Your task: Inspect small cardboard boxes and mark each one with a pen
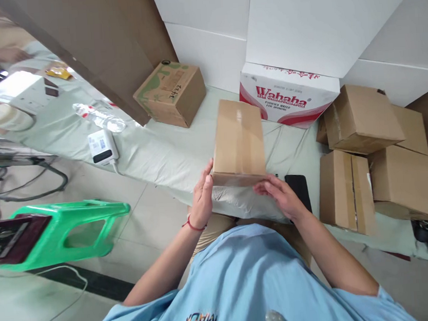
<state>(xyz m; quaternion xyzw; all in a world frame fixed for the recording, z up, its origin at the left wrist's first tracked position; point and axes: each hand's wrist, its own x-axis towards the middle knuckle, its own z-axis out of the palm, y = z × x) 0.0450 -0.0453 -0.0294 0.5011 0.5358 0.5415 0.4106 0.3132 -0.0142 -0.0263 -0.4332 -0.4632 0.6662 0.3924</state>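
A sealed brown cardboard box (239,139) with clear tape along its top lies on the pale green cloth of the table (169,154), right in front of me. My left hand (202,198) grips the box's near left corner, fingers pressed against its side. My right hand (280,195) touches the near right edge with fingers curled along it. A red string circles my left wrist. A black phone (299,187) lies just right of my right hand.
A white Wahaha carton (286,96) and a printed brown box (170,92) stand behind. Several brown boxes (371,154) pile at the right. A white device (102,146), a plastic bottle (99,117) and a green stool (68,229) sit left. Another person's arm (4,53) shows far left.
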